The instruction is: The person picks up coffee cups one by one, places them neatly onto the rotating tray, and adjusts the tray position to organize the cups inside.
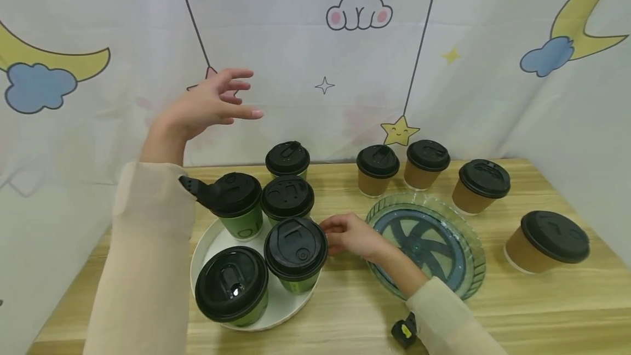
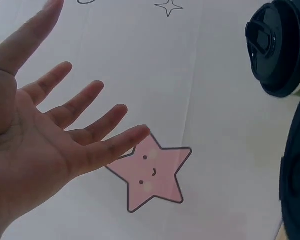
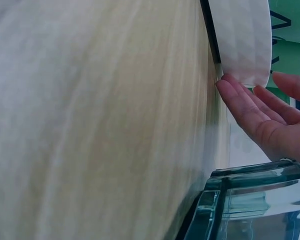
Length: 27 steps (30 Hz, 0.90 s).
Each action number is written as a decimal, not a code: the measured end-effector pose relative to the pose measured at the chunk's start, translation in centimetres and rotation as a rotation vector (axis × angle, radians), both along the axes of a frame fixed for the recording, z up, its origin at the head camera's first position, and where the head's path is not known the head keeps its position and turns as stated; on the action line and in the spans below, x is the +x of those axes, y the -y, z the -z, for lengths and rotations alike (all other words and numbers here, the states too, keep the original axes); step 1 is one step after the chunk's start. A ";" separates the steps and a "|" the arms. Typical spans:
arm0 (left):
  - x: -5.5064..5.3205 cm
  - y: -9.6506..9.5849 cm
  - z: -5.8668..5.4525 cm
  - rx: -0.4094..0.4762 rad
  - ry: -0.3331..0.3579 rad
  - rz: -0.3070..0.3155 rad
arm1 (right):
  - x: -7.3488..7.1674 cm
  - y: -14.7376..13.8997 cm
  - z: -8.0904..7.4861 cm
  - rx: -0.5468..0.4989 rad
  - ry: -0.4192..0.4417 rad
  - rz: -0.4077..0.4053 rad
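Observation:
My left hand [image 1: 212, 100] is raised in front of the curtain, fingers spread and holding nothing. Below it, a round white plate [image 1: 283, 319] carries several green paper cups with black lids, among them a front-left cup [image 1: 231, 284] and a front-right cup [image 1: 296, 248]. At the plate's right side is my right hand [image 1: 352, 237], close by the front-right cup. The right wrist view shows its extended fingertips right at the white plate's faceted side [image 3: 242, 45]. Beside the right forearm lies a clear greenish ribbed dish [image 1: 475, 267] with a dark blade-like pattern.
Brown paper cups with black lids, including a near one [image 1: 547, 242] and a far one [image 1: 378, 171], stand around the dish. A pale curtain [image 1: 296, 48] with cartoon prints hangs behind the wooden table [image 1: 355, 311]. A black wrist device [image 1: 405, 332] sits by the right sleeve.

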<state>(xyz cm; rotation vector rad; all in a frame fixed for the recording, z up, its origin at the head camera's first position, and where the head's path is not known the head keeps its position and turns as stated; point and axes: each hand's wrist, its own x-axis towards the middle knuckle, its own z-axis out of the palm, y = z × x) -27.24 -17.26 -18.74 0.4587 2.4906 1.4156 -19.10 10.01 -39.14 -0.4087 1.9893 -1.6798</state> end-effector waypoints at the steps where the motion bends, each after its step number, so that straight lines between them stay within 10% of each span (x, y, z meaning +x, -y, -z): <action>1: -0.3 -0.4 0.1 0.016 0.012 0.002 | 0.0 0.0 0.0 0.001 0.001 0.000; 14: -3.4 -3.1 3.4 0.170 0.130 -0.080 | 0.1 -0.1 0.1 -0.002 0.006 0.016; 27: -4.7 -3.0 5.3 0.136 0.176 -0.057 | 0.0 -0.2 0.0 0.004 -0.009 0.014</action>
